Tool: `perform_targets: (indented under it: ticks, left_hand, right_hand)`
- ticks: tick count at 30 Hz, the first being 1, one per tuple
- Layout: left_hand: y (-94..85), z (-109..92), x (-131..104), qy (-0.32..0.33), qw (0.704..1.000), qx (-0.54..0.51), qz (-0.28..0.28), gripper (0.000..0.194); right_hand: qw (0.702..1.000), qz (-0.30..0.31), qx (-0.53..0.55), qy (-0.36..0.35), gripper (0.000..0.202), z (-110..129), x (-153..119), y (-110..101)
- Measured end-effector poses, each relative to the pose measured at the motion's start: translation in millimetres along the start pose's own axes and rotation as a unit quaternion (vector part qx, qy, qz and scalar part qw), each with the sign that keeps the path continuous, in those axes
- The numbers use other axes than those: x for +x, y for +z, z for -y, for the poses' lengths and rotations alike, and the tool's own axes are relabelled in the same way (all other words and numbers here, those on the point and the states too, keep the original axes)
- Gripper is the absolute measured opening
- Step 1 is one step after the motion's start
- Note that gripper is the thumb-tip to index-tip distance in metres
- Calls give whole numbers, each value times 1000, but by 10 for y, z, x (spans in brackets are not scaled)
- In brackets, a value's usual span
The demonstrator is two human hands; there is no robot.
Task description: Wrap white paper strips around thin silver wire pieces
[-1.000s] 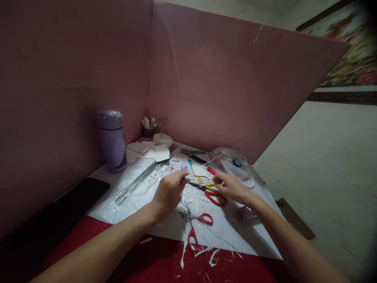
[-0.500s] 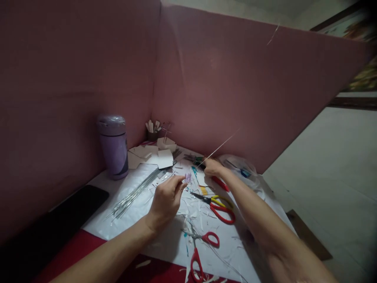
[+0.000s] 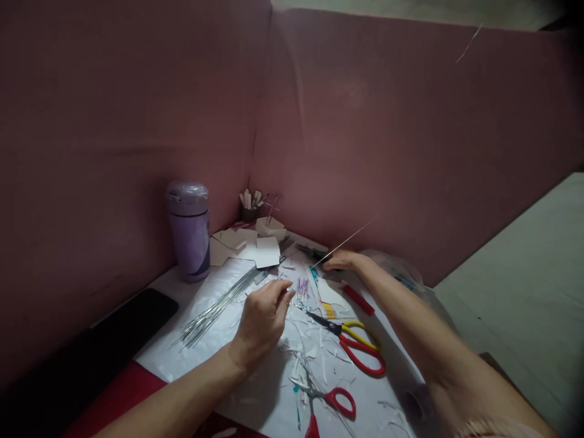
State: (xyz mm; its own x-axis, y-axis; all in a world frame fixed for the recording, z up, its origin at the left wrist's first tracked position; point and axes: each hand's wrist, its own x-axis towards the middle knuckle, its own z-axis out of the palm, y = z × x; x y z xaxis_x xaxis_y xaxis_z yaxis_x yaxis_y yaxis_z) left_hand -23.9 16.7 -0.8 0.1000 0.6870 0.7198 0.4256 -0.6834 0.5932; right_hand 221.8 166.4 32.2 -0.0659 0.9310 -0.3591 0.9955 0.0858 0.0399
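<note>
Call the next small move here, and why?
Probably close the right hand on the green-handled tool and lift it: the hand is at that tool, though its grip is unclear, while the left hand seems to pinch the thin wire, and the red-and-yellow scissors lie unheld.

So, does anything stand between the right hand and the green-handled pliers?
Nothing visible blocks it: the right hand is at the handle end of the pliers, partly hiding them. A thin wire, slanting up from the left hand, crosses the view close by; whether it touches the right hand can't be told.
</note>
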Motion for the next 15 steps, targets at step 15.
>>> perform_targets:
  ticks: [15]
  left_hand:
    - [-35, 37, 52, 29, 998, 28, -46, 11]
  right_hand:
    - [995, -39, 83, -25, 29, 71, -219, -36]
